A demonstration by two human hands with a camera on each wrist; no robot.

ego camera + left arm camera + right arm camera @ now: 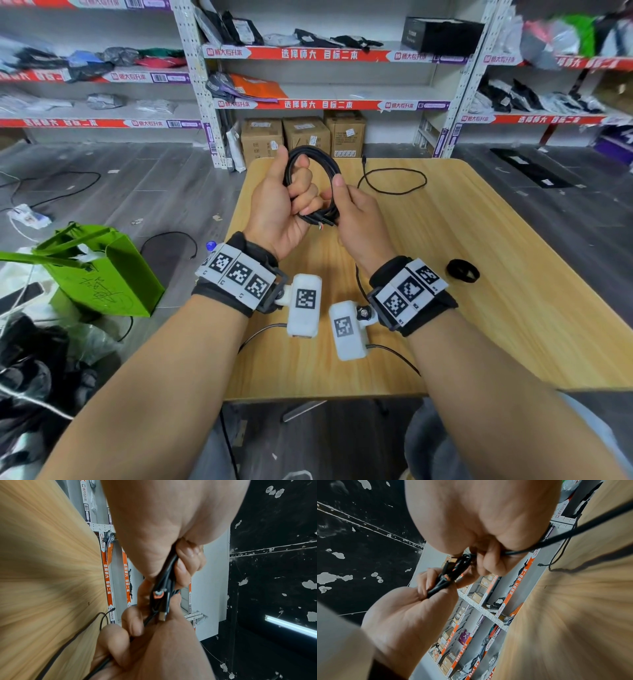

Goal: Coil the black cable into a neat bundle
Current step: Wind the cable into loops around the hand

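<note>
The black cable point(329, 168) is wound into a loop of several turns, held up above the far part of the wooden table point(445, 325). My left hand point(296, 194) grips the loop's left side, fingers curled through it. My right hand point(342, 202) pinches the strands at the loop's lower right. In the left wrist view the bundled strands point(165, 577) run between both hands, with a metal plug point(162, 616) at their end. The right wrist view shows the bundle point(444, 580) and a loose tail point(556, 539) leading off. That tail point(394, 181) lies curved on the table behind my hands.
A small black strap ring point(462, 270) lies on the table to the right of my right wrist. A green bag point(99, 274) stands on the floor at left. Cardboard boxes point(301, 137) and shelves stand beyond the table's far edge. Other cables lie on the floor.
</note>
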